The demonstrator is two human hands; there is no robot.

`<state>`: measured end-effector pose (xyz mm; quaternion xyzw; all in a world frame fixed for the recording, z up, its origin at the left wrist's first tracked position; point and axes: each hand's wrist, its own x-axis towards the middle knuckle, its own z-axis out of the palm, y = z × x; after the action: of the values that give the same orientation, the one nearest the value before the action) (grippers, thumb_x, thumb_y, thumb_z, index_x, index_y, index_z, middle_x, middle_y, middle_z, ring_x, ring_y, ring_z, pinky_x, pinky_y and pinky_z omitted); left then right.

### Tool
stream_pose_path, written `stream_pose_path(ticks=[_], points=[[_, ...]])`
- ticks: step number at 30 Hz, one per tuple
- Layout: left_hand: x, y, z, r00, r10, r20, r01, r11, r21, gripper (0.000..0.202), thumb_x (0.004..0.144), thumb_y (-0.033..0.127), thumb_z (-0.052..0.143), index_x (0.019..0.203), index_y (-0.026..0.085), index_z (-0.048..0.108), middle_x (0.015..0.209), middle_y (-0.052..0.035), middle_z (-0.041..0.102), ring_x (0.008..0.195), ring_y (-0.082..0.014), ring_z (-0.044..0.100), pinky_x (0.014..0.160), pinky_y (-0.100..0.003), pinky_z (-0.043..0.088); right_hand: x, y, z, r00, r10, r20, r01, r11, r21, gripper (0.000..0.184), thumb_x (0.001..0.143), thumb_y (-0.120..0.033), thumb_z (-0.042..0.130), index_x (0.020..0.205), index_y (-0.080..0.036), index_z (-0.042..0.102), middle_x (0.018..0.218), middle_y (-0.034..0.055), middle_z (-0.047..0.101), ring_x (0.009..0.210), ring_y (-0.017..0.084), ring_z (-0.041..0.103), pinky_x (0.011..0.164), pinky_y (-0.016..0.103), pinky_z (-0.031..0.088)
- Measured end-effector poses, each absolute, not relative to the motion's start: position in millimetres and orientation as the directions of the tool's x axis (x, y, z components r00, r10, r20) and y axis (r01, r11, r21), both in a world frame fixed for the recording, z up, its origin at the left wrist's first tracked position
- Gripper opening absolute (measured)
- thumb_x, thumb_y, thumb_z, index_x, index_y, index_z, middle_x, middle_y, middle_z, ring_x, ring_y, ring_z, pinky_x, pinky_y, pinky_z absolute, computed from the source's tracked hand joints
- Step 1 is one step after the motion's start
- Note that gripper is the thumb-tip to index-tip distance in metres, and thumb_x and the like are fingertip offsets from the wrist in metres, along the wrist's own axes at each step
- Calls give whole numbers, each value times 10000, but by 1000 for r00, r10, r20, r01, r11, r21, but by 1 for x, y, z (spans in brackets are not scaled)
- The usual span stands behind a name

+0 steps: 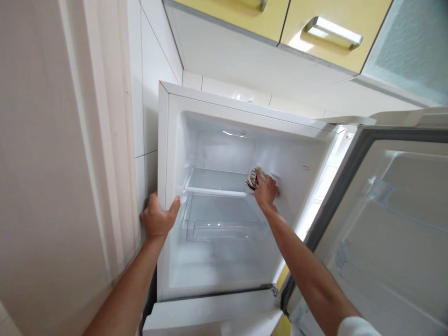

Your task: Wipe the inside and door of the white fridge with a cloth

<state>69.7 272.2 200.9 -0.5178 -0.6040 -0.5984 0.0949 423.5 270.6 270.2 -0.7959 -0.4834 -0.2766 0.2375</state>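
A white fridge freezer compartment [196, 116] stands wide open in front of me. My left hand [158, 218] grips the left edge of its frame, thumb hooked inside. My right hand [266, 190] reaches deep inside and presses a crumpled dark-and-white cloth [252, 178] against the right inner wall, just above the end of the glass shelf [215, 181]. Below the shelf sits a clear plastic bin [224, 228]. The compartment holds nothing else that I can see.
The freezer door [395, 224] swings open to the right, with clear door racks on its inside. Yellow wall cabinets with metal handles [332, 32] hang overhead. A white tiled wall [147, 79] and a pale curtain or panel [70, 163] stand at the left.
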Motion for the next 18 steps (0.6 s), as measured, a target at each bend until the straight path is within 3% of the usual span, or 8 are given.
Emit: stream_pose_path(ticks=[11,18], points=[[68,273,197,-403,433,806,777,-304,551,529,830,678,587,970,171,649,767,-132,746,687,-330,723,580,-330,408,438,341,302,249,745,619,927,-368,71,384,1051,-140,394,1279,-137,703,1280,225,617,1197,315,523,968,435,358],[67,273,193,-363,317,876,813,-351,464,504,865,653,620,988,167,670,754,-116,754,635,-289,717,565,-315,441,446,393,305,247,783,570,931,-355,84,380,1046,-125,412,1321,-138,673,1345,242,591,1266,332,507,985,452,359]])
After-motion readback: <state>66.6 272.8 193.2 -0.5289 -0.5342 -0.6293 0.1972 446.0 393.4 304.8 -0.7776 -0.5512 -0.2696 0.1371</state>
